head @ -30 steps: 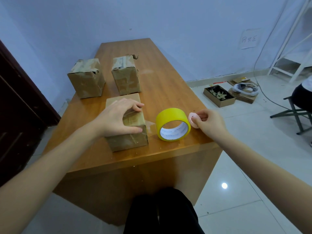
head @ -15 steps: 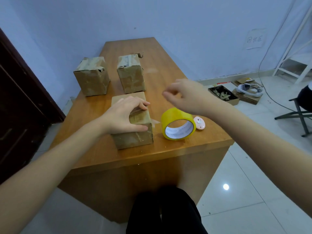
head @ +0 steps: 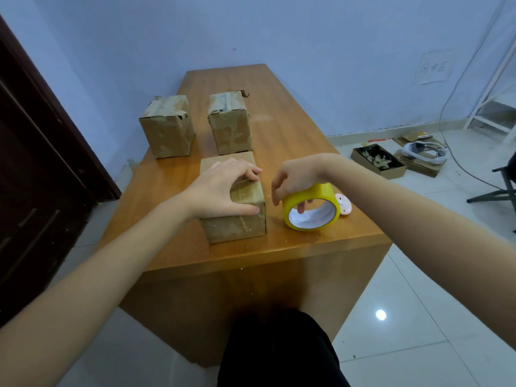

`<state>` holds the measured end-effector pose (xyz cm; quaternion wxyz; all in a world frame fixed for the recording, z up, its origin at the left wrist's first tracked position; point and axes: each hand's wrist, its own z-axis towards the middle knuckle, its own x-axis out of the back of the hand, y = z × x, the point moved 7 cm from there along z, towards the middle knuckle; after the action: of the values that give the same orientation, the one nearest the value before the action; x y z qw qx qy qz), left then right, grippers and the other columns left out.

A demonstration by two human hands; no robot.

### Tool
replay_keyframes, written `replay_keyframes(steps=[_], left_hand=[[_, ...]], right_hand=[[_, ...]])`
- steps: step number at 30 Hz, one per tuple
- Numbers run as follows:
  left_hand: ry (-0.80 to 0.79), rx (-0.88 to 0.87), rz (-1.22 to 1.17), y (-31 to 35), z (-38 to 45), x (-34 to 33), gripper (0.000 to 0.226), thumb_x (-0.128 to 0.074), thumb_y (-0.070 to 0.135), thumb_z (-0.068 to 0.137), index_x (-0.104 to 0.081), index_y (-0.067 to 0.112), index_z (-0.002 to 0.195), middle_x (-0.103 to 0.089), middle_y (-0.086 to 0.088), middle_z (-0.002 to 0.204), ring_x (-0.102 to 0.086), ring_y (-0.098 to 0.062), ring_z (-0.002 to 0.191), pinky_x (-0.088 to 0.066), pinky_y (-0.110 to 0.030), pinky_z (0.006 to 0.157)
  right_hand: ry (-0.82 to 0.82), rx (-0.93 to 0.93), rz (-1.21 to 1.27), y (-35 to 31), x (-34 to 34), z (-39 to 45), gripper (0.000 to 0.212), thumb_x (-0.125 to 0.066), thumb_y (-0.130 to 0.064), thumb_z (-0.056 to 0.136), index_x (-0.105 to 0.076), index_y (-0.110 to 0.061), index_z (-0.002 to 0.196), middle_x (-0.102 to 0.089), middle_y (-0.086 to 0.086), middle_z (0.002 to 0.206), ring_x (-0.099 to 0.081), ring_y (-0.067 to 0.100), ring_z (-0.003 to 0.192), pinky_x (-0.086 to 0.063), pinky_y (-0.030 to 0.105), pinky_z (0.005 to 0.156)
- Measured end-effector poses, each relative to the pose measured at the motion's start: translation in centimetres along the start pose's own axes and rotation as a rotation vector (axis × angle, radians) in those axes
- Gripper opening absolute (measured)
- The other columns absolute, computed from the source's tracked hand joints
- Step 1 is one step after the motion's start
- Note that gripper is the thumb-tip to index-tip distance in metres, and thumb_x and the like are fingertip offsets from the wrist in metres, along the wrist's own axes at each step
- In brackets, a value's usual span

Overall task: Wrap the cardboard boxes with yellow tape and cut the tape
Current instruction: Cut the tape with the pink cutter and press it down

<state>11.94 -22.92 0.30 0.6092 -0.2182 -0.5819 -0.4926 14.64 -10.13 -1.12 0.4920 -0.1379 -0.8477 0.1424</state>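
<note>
So the right hand [head: 296,177] has dropped the pink cutter [head: 344,203] and now grips the yellow tape roll [head: 311,209].
Left hand [head: 223,188] stays spread, pinning the nearest box [head: 237,219] on the worktop [head: 279,121]; taping looks about to start.

On the wooden table [head: 279,113], the left hand [head: 220,188] lies flat on top of the nearest cardboard box [head: 237,219], fingers curled over its right edge. At three o'clock from that box, the right hand [head: 296,177] closes over the yellow tape roll [head: 312,210], one finger showing through its core. A small pink cutter [head: 344,203] touches the roll's right side. Two more boxes [head: 167,127] [head: 230,122] stand at twelve o'clock.
</note>
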Motion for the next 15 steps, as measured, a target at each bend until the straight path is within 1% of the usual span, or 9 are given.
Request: replay_keyframes(steps=[1, 2, 4, 5, 6, 8, 10, 15], left_hand=[[0.001, 0.001, -0.002, 0.0, 0.0, 0.0, 0.063, -0.057, 0.068, 0.065, -0.056, 0.024, 0.11, -0.053, 0.01, 0.129, -0.044, -0.008, 0.119, -0.04, -0.045, 0.101], [0.003, 0.001, -0.002, 0.0, 0.0, 0.0, 0.063, -0.057, 0.068, 0.065, -0.055, 0.025, 0.11, -0.053, 0.01, 0.129, -0.044, -0.008, 0.119, -0.04, -0.045, 0.101], [0.005, 0.003, 0.0, 0.0, 0.0, 0.0, 0.062, -0.057, 0.068, 0.064, -0.055, 0.026, 0.109, -0.053, 0.01, 0.129, -0.044, -0.008, 0.118, -0.04, -0.045, 0.1], [0.004, 0.004, -0.001, -0.1, 0.0, 0.0, 0.061, -0.057, 0.068, 0.064, -0.054, 0.026, 0.109, -0.053, 0.01, 0.129, -0.044, -0.008, 0.119, -0.04, -0.045, 0.1], [0.003, 0.006, -0.004, -0.1, 0.0, 0.0, 0.061, -0.058, 0.068, 0.064, -0.054, 0.027, 0.11, -0.053, 0.01, 0.13, -0.044, -0.008, 0.119, -0.04, -0.045, 0.1], [0.0, 0.007, -0.012, -0.1, -0.1, 0.0, 0.06, -0.058, 0.068, 0.065, -0.054, 0.027, 0.109, -0.053, 0.011, 0.129, -0.044, -0.008, 0.12, -0.041, -0.045, 0.101], [-0.002, 0.008, -0.014, -0.1, 0.0, 0.0, 0.059, -0.059, 0.068, 0.065, -0.053, 0.028, 0.109, -0.052, 0.012, 0.129, -0.044, -0.008, 0.12, -0.04, -0.045, 0.101], [0.006, 0.007, -0.023, -0.2, -0.1, 0.0, 0.055, -0.06, 0.067, 0.064, -0.051, 0.032, 0.105, -0.053, 0.012, 0.129, -0.044, -0.008, 0.12, -0.041, -0.045, 0.101]], right_hand=[[0.037, 0.02, 0.036, 0.2, 0.2, -0.5, 0.013, -0.062, -0.027, 0.091, -0.072, -0.02, 0.095, -0.063, -0.002, 0.096, -0.072, 0.022, 0.072, -0.052, 0.022, 0.06], [0.083, 0.036, 0.05, 0.4, 0.4, -0.9, 0.012, -0.063, -0.029, 0.089, -0.073, -0.022, 0.092, -0.064, -0.005, 0.095, -0.069, 0.021, 0.078, -0.051, 0.022, 0.066], [0.18, 0.053, 0.036, 0.7, 0.5, -1.5, 0.009, -0.064, -0.033, 0.088, -0.071, -0.028, 0.088, -0.064, -0.006, 0.097, -0.059, 0.017, 0.091, -0.048, 0.026, 0.079], [0.213, 0.051, 0.046, 0.8, 0.4, -1.8, 0.007, -0.064, -0.033, 0.087, -0.07, -0.029, 0.087, -0.064, -0.005, 0.098, -0.056, 0.017, 0.092, -0.047, 0.028, 0.081], [0.239, 0.045, 0.07, 0.9, 0.1, -2.0, 0.007, -0.064, -0.032, 0.088, -0.069, -0.028, 0.087, -0.064, -0.003, 0.096, -0.054, 0.016, 0.09, -0.046, 0.027, 0.078], [0.29, 0.033, 0.115, 0.9, -0.2, -2.7, 0.009, -0.063, -0.03, 0.088, -0.069, -0.023, 0.089, -0.063, 0.0, 0.092, -0.052, 0.017, 0.084, -0.043, 0.025, 0.067], [0.334, 0.027, 0.141, 1.0, -0.4, -3.2, 0.014, -0.061, -0.029, 0.089, -0.071, -0.021, 0.093, -0.065, 0.002, 0.095, -0.052, 0.016, 0.08, -0.041, 0.023, 0.06], [0.405, 0.008, 0.169, 1.1, -0.9, -3.9, 0.018, -0.058, -0.027, 0.091, -0.072, -0.017, 0.099, -0.066, 0.006, 0.099, -0.052, 0.018, 0.082, -0.04, 0.022, 0.058]])
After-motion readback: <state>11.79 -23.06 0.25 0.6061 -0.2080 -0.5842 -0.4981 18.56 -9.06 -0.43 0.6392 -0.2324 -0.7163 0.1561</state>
